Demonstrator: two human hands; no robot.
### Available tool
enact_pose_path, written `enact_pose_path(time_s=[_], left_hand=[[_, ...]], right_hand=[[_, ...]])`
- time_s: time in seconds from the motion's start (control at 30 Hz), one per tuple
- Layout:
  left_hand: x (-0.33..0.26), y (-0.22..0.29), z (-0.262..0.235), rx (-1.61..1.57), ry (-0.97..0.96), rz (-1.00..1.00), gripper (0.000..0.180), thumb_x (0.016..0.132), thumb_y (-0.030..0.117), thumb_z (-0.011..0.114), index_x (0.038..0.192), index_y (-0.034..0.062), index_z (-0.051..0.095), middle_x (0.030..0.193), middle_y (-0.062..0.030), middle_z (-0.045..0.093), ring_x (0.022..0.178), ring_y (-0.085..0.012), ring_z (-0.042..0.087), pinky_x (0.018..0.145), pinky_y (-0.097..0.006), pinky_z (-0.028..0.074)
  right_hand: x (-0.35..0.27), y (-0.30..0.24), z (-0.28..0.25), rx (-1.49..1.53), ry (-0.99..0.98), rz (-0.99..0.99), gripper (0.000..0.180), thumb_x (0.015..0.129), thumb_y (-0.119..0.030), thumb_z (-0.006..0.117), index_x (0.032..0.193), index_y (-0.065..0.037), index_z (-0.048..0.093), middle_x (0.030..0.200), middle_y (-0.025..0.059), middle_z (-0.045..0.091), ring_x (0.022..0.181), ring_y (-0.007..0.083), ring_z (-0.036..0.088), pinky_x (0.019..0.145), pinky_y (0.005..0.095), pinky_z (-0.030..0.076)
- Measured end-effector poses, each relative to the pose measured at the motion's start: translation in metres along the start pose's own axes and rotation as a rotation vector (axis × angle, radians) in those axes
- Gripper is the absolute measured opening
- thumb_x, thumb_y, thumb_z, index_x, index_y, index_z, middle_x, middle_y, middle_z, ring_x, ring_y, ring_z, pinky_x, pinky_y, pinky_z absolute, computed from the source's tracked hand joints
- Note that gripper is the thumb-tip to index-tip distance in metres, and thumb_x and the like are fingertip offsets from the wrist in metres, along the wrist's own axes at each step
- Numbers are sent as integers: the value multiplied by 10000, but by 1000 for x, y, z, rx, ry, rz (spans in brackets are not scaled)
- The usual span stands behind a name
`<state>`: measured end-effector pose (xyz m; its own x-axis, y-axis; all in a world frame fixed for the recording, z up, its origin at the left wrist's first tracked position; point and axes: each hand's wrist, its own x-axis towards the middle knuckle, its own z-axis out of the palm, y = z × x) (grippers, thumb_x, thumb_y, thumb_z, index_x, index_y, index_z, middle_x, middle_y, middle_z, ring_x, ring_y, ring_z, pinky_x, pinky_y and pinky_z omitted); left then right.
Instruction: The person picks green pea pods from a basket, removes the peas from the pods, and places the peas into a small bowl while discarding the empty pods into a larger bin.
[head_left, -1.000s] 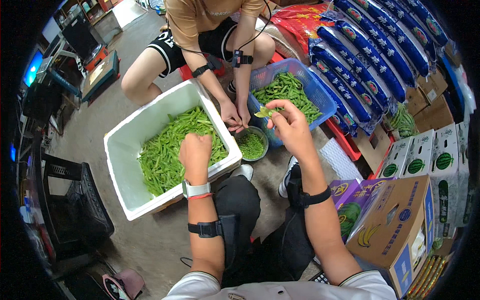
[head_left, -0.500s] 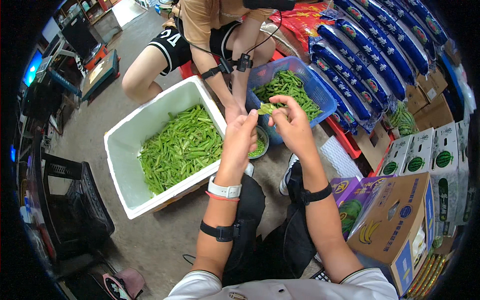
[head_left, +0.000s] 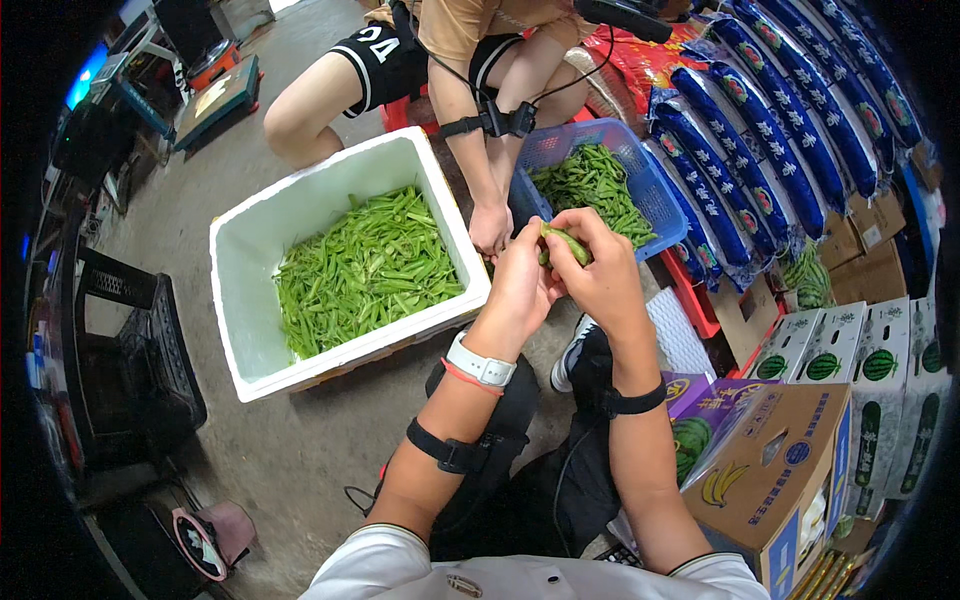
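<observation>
Between my two hands is a green pea pod point(head_left: 570, 246), pinched at its upper left end by my left hand point(head_left: 522, 282). My right hand point(head_left: 603, 268) has its thumb and fingers closed round the pod's other side. To the left stands a white foam box point(head_left: 232, 320) holding a heap of green pods point(head_left: 370, 275). Beyond my hands, a blue plastic basket point(head_left: 668, 200) contains more whole pea pods point(head_left: 592, 192). My hands and wrists cover the floor spot between box and basket.
A co-worker's hands point(head_left: 491, 228) are close beyond mine, between box and basket. Stacked blue bags point(head_left: 740, 150) rise at the right, above cardboard boxes point(head_left: 765, 470) by my right forearm. A black chair point(head_left: 150, 350) stands at the left.
My hands have come closer together around the pod, which was held up spread open before. The small bowl of peas below them is now hidden. The whole view has shifted slightly.
</observation>
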<state>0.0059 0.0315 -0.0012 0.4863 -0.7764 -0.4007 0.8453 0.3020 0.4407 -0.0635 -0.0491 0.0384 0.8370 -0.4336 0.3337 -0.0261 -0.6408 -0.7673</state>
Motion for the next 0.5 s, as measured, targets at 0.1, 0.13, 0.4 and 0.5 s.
enact_pose_path(time_s=[0.1, 0.13, 0.4, 0.5], left_hand=[[5, -3, -8, 21, -19, 12, 336, 1026, 374, 332, 998, 108, 536, 754, 10, 575, 524, -87, 520, 383, -218, 360], [5, -4, -6, 20, -20, 10, 336, 1026, 374, 332, 998, 108, 536, 754, 10, 575, 524, -87, 520, 383, -218, 360], [6, -3, -7, 164, 133, 83, 369, 1032, 365, 342, 806, 113, 489, 638, 39, 417, 466, -65, 375, 353, -216, 270], [6, -2, -9, 166, 92, 81, 365, 1029, 366, 346, 812, 114, 498, 638, 41, 418, 473, -69, 378, 373, -220, 296]], right_hand=[[-1, 7, 3, 13, 22, -11, 131, 898, -143, 568, 932, -17, 578, 707, 175, 633, 633, 324, 648, 580, 389, 489], [-1, 7, 2, 10, 23, -9, 131, 898, -143, 568, 932, -17, 578, 707, 175, 633, 633, 324, 648, 580, 389, 489], [-1, -2, 1, -24, -71, 2, 134, 955, -127, 483, 989, -11, 542, 681, 183, 631, 629, 332, 649, 584, 403, 497], [-2, 0, 1, 29, -91, 23, 128, 936, -107, 497, 1001, -7, 544, 684, 191, 630, 631, 338, 647, 585, 409, 494]])
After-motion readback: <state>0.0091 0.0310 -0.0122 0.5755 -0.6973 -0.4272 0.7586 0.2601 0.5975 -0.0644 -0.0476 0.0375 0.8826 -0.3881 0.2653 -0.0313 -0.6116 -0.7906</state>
